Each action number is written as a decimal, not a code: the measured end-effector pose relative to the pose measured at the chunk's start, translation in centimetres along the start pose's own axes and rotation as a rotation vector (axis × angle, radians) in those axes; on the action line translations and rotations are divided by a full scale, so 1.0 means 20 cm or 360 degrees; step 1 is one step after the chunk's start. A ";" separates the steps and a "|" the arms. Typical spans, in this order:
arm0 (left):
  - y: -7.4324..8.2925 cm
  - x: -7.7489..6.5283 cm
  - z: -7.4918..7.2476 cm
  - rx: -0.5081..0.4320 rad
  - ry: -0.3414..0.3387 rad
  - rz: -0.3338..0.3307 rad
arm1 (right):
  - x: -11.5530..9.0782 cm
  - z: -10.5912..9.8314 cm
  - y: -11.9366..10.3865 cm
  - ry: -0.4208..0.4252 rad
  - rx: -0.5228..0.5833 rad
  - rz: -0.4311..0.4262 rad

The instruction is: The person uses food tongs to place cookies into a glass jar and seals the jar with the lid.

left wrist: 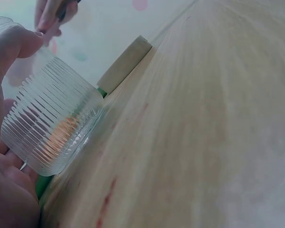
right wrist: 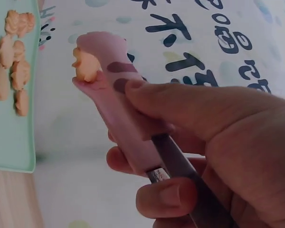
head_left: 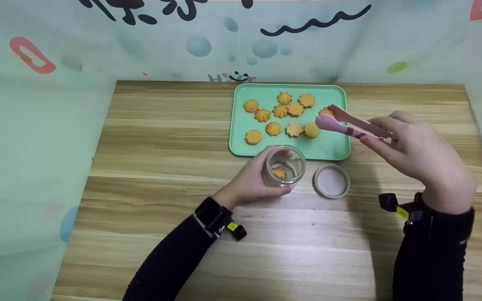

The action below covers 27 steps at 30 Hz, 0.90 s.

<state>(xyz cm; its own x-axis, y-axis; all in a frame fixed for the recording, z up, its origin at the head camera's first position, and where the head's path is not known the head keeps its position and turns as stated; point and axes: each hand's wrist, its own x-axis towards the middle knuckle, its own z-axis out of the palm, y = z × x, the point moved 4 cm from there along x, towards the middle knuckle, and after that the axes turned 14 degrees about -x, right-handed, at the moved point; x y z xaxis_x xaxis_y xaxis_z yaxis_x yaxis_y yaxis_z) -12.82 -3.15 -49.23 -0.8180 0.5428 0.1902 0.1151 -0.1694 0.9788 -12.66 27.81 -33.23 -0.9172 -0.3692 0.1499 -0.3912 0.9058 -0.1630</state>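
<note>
My left hand [head_left: 254,177] grips a clear ribbed glass jar [left wrist: 52,111] near the front edge of the green tray, its mouth facing up. One cookie [head_left: 280,172] lies at the bottom of the jar. With fingers and thumb, my right hand [head_left: 419,146] holds pink tongs [right wrist: 116,95] that have metal handles. Between the tong tips is a cookie [right wrist: 87,65], held above the right side of the tray. Several piped, golden cookies [head_left: 273,128] are spread over the green tray [head_left: 241,148].
A round lid [head_left: 332,181] lies on the wooden table [head_left: 161,167], right of the jar and just in front of the tray. Patterned cloth walls [head_left: 153,46] border the table at the back and sides.
</note>
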 end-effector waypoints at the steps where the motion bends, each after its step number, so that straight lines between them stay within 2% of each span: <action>1: 0.00 0.00 0.00 -0.0002 -0.0001 0.0003 | 0.00 -0.01 -0.01 0.0032 -0.0003 -0.0024; 9: 0.01 0.00 -0.01 -0.0007 -0.0015 0.0031 | -0.03 -0.08 -0.16 0.0296 -0.0028 -0.0382; 13: 0.01 0.00 -0.01 0.0002 -0.0023 0.0028 | -0.04 -0.09 -0.24 0.0311 0.0007 -0.0548; 20: 0.00 -0.01 0.00 0.0052 0.0003 -0.0037 | -0.06 -0.07 -0.35 0.0175 0.0040 -0.0575; 27: 0.00 -0.01 0.00 0.0010 -0.0001 -0.0032 | -0.07 -0.06 -0.38 0.0134 0.0042 -0.0582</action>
<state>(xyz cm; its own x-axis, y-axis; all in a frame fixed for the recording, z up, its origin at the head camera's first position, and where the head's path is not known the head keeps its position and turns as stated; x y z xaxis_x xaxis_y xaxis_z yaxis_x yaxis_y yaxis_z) -12.68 -3.24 -49.31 -0.8198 0.5467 0.1704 0.1020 -0.1534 0.9829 -8.40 21.66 -31.06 -0.7077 -0.6477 0.2822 -0.6945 0.7112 -0.1090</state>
